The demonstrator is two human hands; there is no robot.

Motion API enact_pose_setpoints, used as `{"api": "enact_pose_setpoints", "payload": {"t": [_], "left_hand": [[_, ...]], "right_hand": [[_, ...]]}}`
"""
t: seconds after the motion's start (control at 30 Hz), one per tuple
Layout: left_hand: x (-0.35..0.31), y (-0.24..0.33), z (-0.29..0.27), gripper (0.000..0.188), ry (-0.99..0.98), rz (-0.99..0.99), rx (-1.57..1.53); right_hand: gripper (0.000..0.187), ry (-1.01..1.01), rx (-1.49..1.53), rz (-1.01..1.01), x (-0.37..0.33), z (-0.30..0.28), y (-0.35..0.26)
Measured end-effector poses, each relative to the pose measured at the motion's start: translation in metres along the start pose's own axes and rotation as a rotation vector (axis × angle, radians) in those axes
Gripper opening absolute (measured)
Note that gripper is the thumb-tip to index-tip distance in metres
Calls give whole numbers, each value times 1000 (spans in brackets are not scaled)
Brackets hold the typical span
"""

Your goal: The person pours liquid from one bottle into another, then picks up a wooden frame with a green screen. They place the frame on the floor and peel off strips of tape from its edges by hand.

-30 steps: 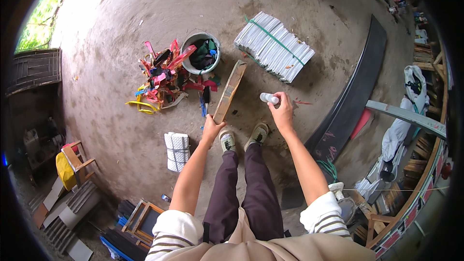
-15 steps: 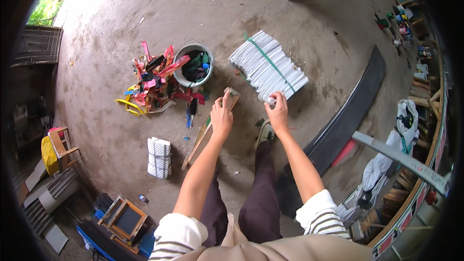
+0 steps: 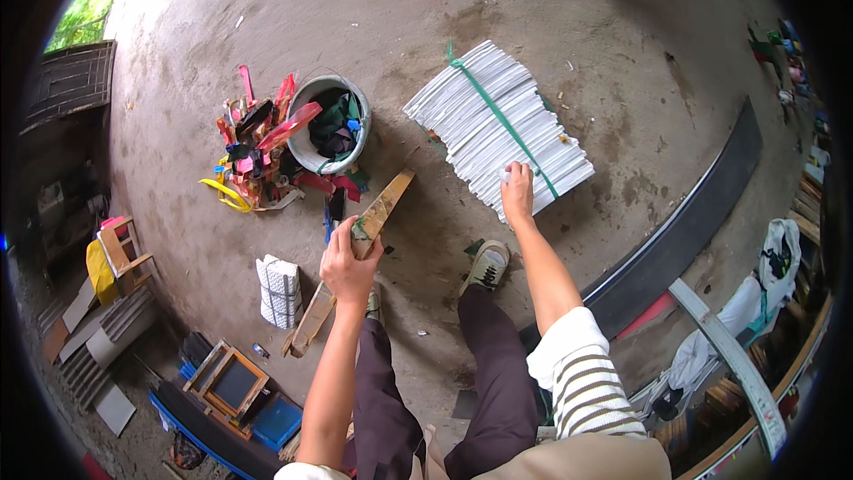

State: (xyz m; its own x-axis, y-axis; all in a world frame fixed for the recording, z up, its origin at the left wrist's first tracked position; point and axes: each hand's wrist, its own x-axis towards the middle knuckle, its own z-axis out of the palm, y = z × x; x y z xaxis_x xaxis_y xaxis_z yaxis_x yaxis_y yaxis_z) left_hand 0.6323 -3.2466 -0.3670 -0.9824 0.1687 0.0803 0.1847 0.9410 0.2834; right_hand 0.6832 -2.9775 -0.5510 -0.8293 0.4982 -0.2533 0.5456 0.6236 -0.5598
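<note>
My left hand (image 3: 348, 260) is closed around the middle of a long wooden plank (image 3: 384, 199), with thumb and fingers on opposite edges. A scrap of green (image 3: 359, 229) shows at its fingertips. My right hand (image 3: 517, 196) is closed in a pinch at the near edge of a bundle of white strips (image 3: 480, 116). A small whitish thing (image 3: 505, 176) shows between its thumb and fingers; its kind is not clear. Green strapping (image 3: 498, 111) runs across the bundle, which lies on the floor.
A grey bucket (image 3: 364, 138) holding dark scraps stands beside a heap of red, black and yellow strips (image 3: 258, 147). A tied white bundle (image 3: 280, 292) lies left of the plank. A long black panel (image 3: 675, 231) lies at the right. Wooden frames (image 3: 227, 382) sit lower left.
My left hand has come down and nearer, taking hold of the plank, which has turned its broad face up. My right hand stays by the strip bundle, slightly lower in view.
</note>
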Motion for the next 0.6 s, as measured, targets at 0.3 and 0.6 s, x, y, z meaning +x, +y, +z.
{"api": "enact_pose_setpoints", "payload": {"t": [0.3, 0.6], "left_hand": [[-3, 0, 0, 45, 2, 5, -27], [-14, -20, -17, 56, -115, 33, -224]], "right_hand": [[51, -117, -35, -42, 0, -4, 0], [44, -82, 179, -211, -90, -42, -123]]}}
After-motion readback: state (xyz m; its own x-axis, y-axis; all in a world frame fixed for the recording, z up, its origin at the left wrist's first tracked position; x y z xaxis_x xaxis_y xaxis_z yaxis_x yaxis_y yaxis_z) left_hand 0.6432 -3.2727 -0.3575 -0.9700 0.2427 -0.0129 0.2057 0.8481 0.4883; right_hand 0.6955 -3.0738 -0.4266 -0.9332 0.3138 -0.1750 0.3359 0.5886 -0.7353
